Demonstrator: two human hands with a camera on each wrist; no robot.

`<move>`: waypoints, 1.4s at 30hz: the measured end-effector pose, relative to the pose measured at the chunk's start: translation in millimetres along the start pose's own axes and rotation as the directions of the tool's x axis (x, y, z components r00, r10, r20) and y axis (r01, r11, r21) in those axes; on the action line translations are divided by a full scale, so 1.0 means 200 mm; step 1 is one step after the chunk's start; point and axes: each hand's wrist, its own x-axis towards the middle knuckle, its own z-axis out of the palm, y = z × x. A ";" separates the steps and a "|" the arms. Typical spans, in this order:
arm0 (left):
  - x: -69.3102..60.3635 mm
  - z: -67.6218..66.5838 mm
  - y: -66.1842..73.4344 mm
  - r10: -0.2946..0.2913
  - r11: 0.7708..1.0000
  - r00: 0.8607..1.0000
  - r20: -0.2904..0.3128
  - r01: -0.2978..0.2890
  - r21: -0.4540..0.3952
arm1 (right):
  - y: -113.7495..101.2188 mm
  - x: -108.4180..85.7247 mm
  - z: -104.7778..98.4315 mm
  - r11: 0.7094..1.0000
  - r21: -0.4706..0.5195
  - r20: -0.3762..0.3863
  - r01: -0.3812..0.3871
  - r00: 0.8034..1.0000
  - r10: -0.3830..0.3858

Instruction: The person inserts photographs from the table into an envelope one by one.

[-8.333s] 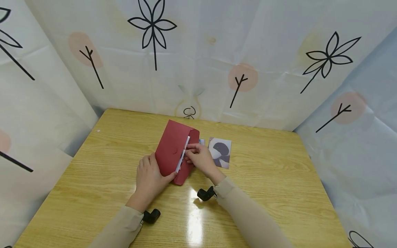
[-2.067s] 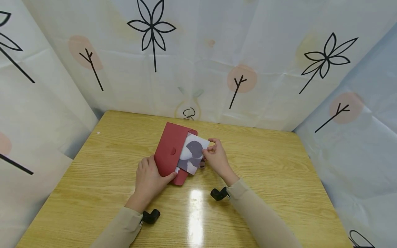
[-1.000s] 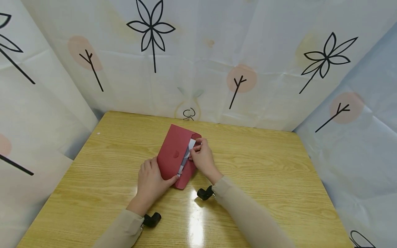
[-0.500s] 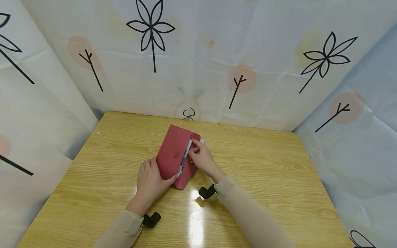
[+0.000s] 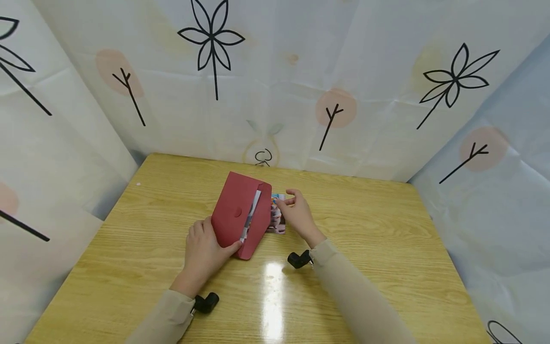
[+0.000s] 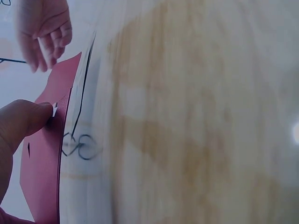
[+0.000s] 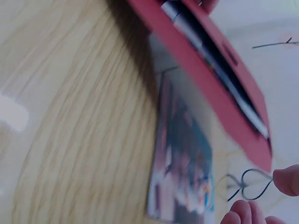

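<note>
My left hand (image 5: 205, 251) grips a red paper envelope (image 5: 232, 203) along its lower left edge, thumb near the opening. The envelope is tilted, its flap (image 5: 261, 217) folded out to the right. White card edges (image 5: 252, 210) show inside the mouth. Right of the flap lies a colourful picture card (image 5: 278, 224) on the table, partly covered by the envelope. Over this card hovers my right hand (image 5: 301, 217). In the right wrist view, its thumb (image 7: 287, 179) and fingers are apart with nothing between them, and the picture card (image 7: 182, 172) lies below the envelope.
A wooden table (image 5: 369, 248) carries everything. Patterned white cloth (image 5: 275, 86) hangs along its back and sides. Each wrist bears a small black camera, such as the one (image 5: 299, 259) at the right cuff.
A grey-and-white card, first lying at the right, was slid into the envelope. My right hand has since left the opening and moved right; the envelope shifted slightly left, uncovering more of the picture card.
</note>
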 end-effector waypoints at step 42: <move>0.02 -0.05 -0.07 -0.042 0.999 0.999 -0.026 0.043 0.006 | 0.03 0.07 0.07 0.928 -0.301 -0.021 -0.217 0.975 0.221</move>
